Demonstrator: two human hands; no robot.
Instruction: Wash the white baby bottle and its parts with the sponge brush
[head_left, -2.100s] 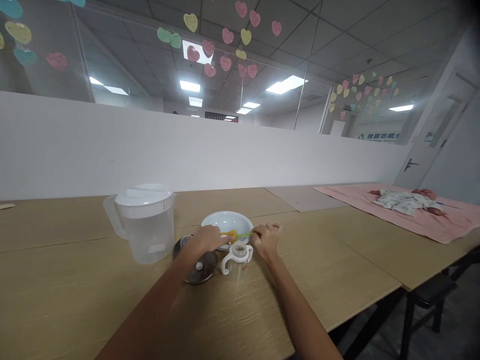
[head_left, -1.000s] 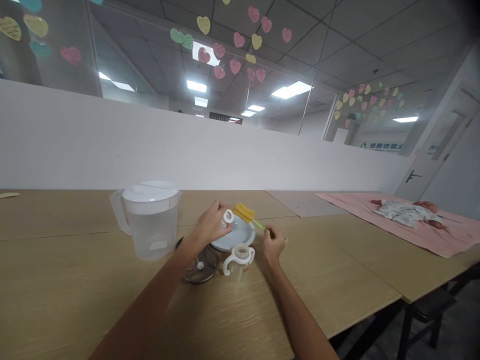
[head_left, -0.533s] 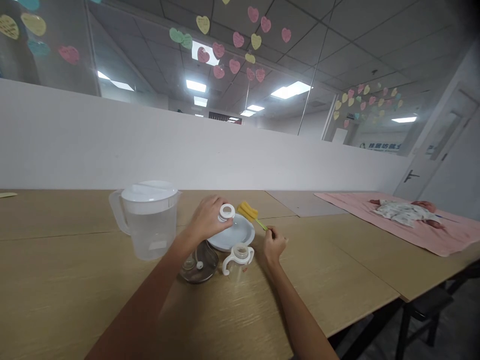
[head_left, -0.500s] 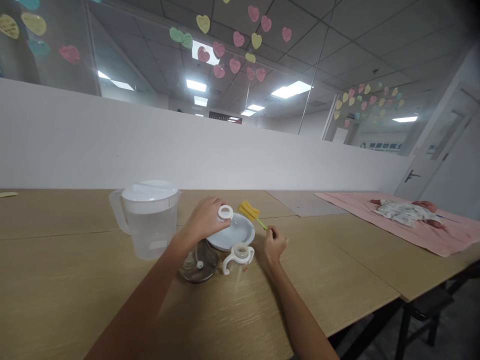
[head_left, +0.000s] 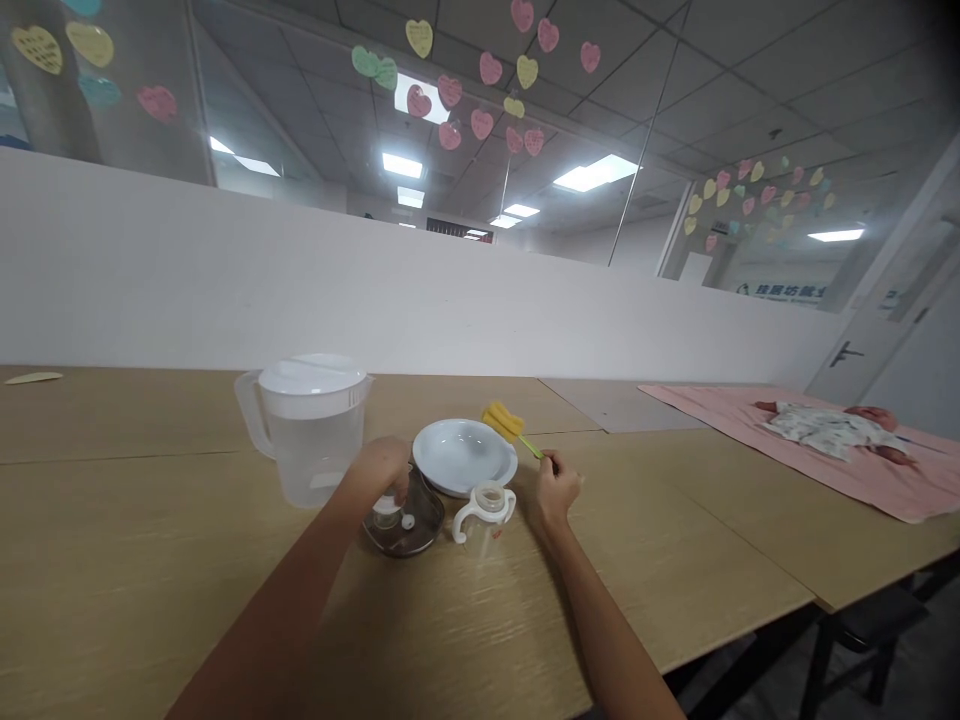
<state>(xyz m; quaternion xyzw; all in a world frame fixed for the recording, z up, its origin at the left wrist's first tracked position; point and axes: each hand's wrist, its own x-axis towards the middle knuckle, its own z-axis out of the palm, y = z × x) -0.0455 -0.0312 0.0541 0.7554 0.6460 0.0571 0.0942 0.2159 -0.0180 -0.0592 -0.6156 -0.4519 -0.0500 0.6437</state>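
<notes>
My left hand (head_left: 382, 468) reaches down over a dark tray (head_left: 420, 540), its fingers closed about a white bottle collar (head_left: 386, 506) low in the tray; the hand hides part of it. A small white piece (head_left: 408, 521) lies beside the collar. Wrapped round the green handle of a yellow sponge brush (head_left: 504, 421), my right hand (head_left: 559, 486) rests close to the table, with the sponge head pointing away to the left. Between my hands stands a clear baby bottle (head_left: 484, 535) with white side handles and an open top. Behind it is a white bowl (head_left: 463, 458).
A lidded clear pitcher (head_left: 319, 440) holding water stands left of the bowl. Far right, a baby doll (head_left: 829, 430) in patterned clothes lies on a pink mat (head_left: 720, 425). A white wall (head_left: 225, 290) runs behind the table (head_left: 187, 590).
My left hand has moved from above the bowl down and left to the tray, taking the white collar along. My right hand keeps the brush nearly still. The view shifted slightly.
</notes>
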